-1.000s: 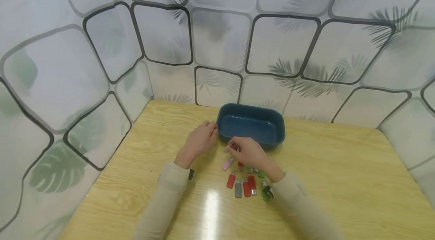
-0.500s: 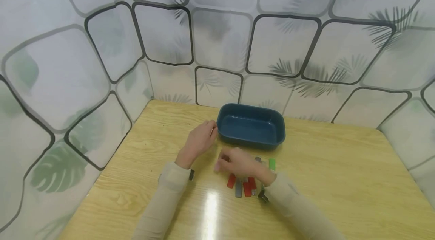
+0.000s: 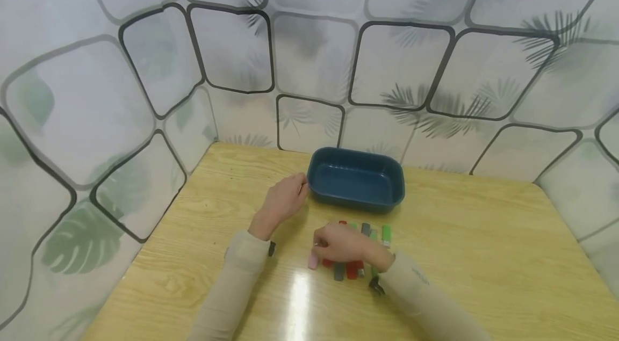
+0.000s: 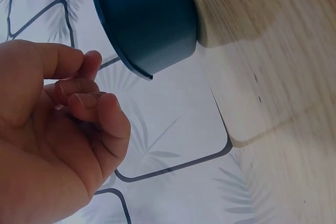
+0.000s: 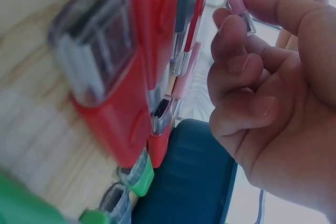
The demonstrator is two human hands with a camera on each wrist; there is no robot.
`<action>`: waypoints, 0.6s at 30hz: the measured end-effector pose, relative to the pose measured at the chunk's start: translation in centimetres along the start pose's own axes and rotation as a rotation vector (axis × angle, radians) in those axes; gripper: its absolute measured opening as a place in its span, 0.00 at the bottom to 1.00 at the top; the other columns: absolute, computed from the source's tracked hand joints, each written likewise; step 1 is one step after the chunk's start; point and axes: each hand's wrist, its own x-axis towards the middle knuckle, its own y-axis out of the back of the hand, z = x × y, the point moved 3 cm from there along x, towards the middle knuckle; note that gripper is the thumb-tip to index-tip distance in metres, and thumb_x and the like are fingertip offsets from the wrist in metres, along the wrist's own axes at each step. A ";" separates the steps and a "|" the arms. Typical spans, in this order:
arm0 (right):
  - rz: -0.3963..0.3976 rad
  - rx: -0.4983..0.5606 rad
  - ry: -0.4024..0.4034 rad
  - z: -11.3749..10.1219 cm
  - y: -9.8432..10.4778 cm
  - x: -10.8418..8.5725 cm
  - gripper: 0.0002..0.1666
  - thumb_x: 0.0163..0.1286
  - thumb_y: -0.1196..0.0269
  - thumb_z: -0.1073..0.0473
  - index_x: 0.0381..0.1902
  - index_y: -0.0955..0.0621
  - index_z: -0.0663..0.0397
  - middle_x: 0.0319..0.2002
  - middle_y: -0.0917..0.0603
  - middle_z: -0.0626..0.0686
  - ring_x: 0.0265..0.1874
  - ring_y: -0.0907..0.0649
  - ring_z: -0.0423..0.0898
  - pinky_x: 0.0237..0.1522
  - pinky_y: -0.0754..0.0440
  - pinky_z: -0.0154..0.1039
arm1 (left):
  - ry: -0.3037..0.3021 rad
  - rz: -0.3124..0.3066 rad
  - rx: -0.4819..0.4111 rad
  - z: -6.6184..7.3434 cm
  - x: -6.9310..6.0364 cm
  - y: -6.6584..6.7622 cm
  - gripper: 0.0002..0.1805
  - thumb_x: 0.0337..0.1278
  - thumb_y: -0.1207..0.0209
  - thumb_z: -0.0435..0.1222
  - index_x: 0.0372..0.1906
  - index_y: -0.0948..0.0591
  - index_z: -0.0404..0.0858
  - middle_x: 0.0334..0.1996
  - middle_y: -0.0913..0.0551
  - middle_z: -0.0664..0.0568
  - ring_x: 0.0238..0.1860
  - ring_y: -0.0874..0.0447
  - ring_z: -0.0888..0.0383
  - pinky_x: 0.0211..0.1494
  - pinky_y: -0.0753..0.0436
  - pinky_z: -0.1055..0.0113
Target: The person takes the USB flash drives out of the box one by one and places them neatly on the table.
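Observation:
My right hand (image 3: 340, 242) pinches a pink USB stick (image 3: 312, 260) between thumb and index finger, over the left end of a group of USB sticks. In the right wrist view the pink stick's metal plug points toward the palm. Beside the hand lie red sticks (image 5: 113, 114), a grey stick (image 3: 339, 271), green sticks (image 3: 386, 233) and another pink stick (image 5: 186, 74). The hand hides part of the group in the head view. My left hand (image 3: 282, 198), fingers loosely curled around nothing, is beside the left end of a dark blue bin (image 3: 355, 202).
The bin stands upright at the back of the wooden table (image 3: 483, 255), close to the patterned wall (image 3: 309, 56). No stick shows inside it. A bright reflection crosses the near tabletop.
My right hand has moved from the bin's front edge toward the near left with the pink USB stick, uncovering the sticks farther back. The left hand has stayed beside the bin.

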 end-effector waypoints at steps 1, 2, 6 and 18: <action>0.001 -0.004 0.001 0.0 0.0 0.0 0.12 0.71 0.39 0.57 0.25 0.22 0.44 0.14 0.30 0.38 0.13 0.33 0.32 0.19 0.35 0.28 | 0.002 -0.005 0.002 0.0 0.0 0.0 0.10 0.75 0.53 0.37 0.39 0.22 0.41 0.30 0.20 0.52 0.25 0.25 0.58 0.27 0.25 0.63; 0.002 -0.008 -0.002 0.1 0.0 0.0 0.12 0.71 0.39 0.57 0.24 0.22 0.45 0.14 0.31 0.38 0.13 0.33 0.32 0.19 0.36 0.28 | 0.004 -0.009 0.004 0.0 0.0 0.0 0.10 0.75 0.53 0.37 0.39 0.22 0.41 0.29 0.20 0.52 0.25 0.25 0.59 0.27 0.25 0.63; 0.003 -0.038 -0.037 0.3 -0.1 0.0 0.10 0.70 0.38 0.55 0.28 0.20 0.47 0.17 0.29 0.39 0.16 0.31 0.33 0.21 0.33 0.29 | 0.007 -0.034 0.004 -0.1 0.1 -0.2 0.09 0.75 0.53 0.38 0.40 0.22 0.41 0.28 0.20 0.53 0.24 0.26 0.59 0.26 0.26 0.64; 0.008 -0.057 -0.074 0.6 -0.4 -0.2 0.08 0.67 0.33 0.52 0.38 0.18 0.50 0.30 0.19 0.40 0.28 0.23 0.35 0.33 0.22 0.32 | -0.004 -0.075 -0.012 -0.2 0.1 -0.6 0.13 0.75 0.54 0.36 0.57 0.27 0.40 0.18 0.29 0.55 0.16 0.36 0.61 0.18 0.36 0.68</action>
